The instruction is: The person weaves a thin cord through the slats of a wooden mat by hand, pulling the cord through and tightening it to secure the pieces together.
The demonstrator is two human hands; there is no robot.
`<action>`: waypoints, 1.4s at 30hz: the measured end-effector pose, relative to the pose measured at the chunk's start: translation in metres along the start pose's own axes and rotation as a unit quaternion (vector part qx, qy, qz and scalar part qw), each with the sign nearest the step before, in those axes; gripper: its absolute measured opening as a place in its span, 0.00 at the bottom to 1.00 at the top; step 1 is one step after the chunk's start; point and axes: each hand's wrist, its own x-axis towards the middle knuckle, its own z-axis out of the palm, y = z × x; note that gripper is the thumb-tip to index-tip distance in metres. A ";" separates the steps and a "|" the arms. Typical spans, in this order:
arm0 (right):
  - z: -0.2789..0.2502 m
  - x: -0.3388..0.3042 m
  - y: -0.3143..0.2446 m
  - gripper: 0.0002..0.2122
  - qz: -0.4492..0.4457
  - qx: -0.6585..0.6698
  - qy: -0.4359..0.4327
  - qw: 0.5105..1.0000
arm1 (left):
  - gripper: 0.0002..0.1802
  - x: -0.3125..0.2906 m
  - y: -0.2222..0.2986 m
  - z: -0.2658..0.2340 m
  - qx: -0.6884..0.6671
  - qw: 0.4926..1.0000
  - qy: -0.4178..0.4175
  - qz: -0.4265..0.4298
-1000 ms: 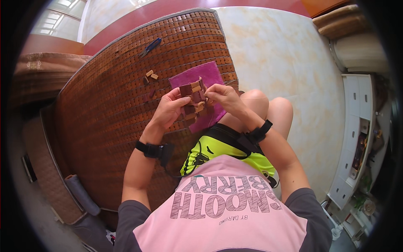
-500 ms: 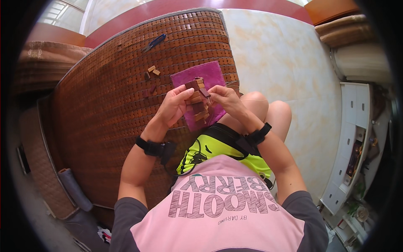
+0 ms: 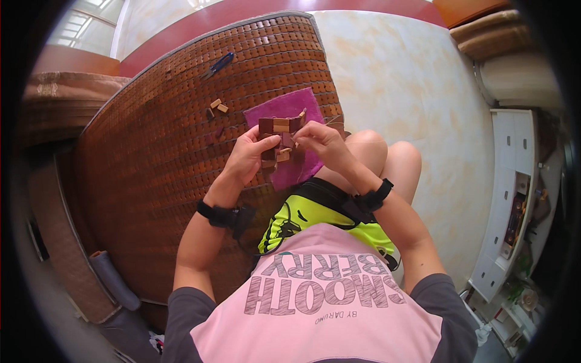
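Observation:
My left hand (image 3: 247,154) grips a piece made of small dark and light wooden blocks (image 3: 281,125), thumb across its front and fingers behind. The blocks seem joined in rows, with a gap or fold in the middle. At the piece's right side my right hand (image 3: 324,144) is closed in a pinch; what lies between its fingertips is too small to tell. A fine pale thread appears to run from near that hand over my knee. Both hands are above a purple cloth (image 3: 302,100) on the brown tile mat (image 3: 169,139).
Several loose wooden blocks (image 3: 222,109) lie on the mat left of the cloth. Farther off rests a pair of blue-handled thread snips (image 3: 219,65). My bare knees (image 3: 369,145) are at the right, beside the mat's edge. A white cabinet (image 3: 499,181) stands far right.
The block piece has turned in my left hand, its upper row now lying more level and facing me. My right hand has shifted slightly left along its side, still pinched.

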 end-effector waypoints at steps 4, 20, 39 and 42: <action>0.001 -0.002 -0.015 0.03 -0.058 -0.112 -0.004 0.992 | 0.17 0.001 -0.005 -0.007 -0.066 0.996 -0.048 -0.017; -0.011 0.003 -0.022 0.03 -0.174 -0.161 -0.019 0.971 | 0.17 0.008 -0.020 -0.012 -0.182 0.974 -0.113 -0.071; 0.005 -0.003 -0.007 0.02 -0.141 -0.157 0.027 0.977 | 0.16 0.003 -0.012 -0.004 -0.117 0.991 -0.053 -0.035; 0.009 -0.003 -0.010 0.03 -0.122 -0.167 0.033 0.978 | 0.21 0.001 -0.015 -0.009 -0.125 0.990 -0.062 -0.024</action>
